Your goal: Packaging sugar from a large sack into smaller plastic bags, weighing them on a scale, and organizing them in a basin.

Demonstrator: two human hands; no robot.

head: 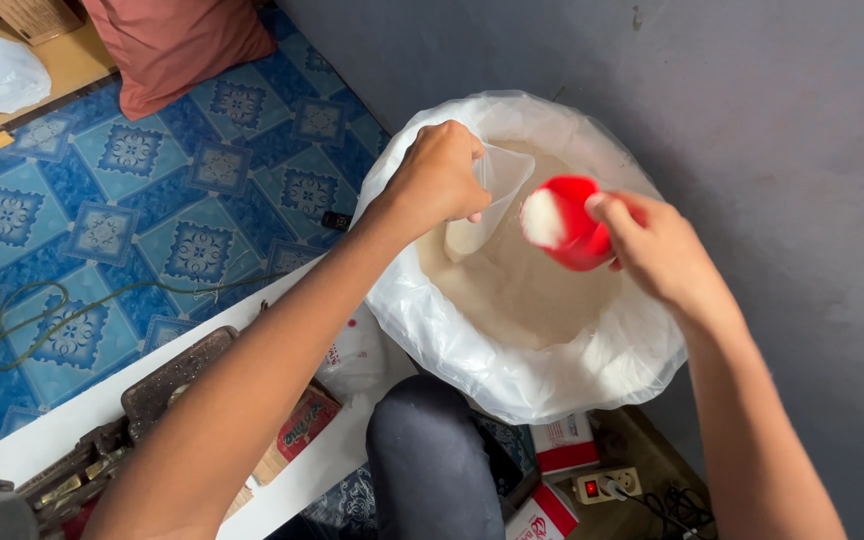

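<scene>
Over sack (pixel 512 390): red cup (pixel 577 235) w/ rice

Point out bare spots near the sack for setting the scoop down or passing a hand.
Free: blue patterned floor between the big sack and the red cushion; a green cord crosses its lower part. Crowded: below the sack, boxes, power strip and a knee. Left hand with clear bag and right hand with red scoop fill the sack mouth.

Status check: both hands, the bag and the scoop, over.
Left hand holds small clear bag open over big white sack. Right hand grips red scoop, heaped white, tipped at bag mouth. Nothing between them.
</scene>
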